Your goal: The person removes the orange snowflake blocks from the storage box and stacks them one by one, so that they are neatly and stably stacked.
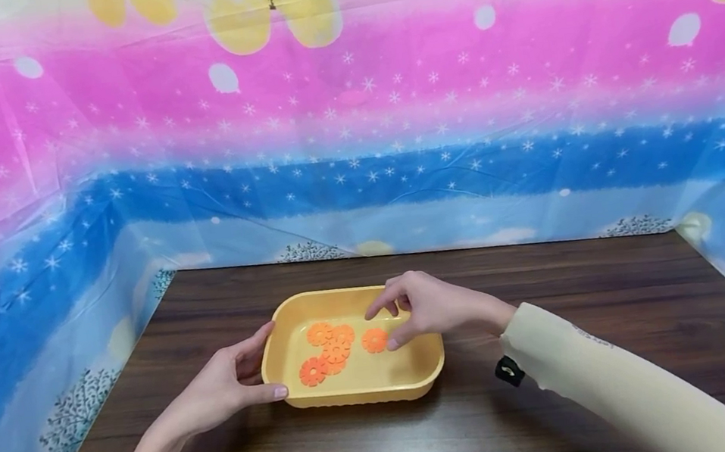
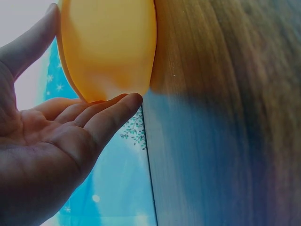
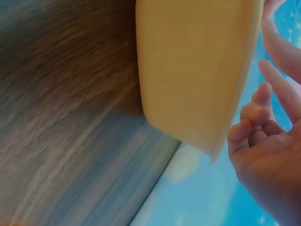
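Note:
A yellow plastic basin (image 1: 384, 391) stands on the table in the head view. Inside its left half, several orange flower-shaped discs (image 1: 336, 350) lie overlapping. One lone orange disc (image 1: 374, 340) is to their right. My left hand (image 1: 221, 386) holds the basin's left end, its thumb on the near corner and its fingers along the end; the left wrist view shows those fingers against the basin wall (image 2: 110, 52). My right hand (image 1: 431, 305) hovers over the basin's right half, thumb and index finger spread. The thumb tip is at the lone disc's edge; whether it touches I cannot tell.
The dark wood-grain table (image 1: 532, 417) extends around the basin. A printed cloth (image 1: 356, 181) in pink and blue hangs along the table's back and sides. Black straps (image 1: 508, 371) show at both sleeves.

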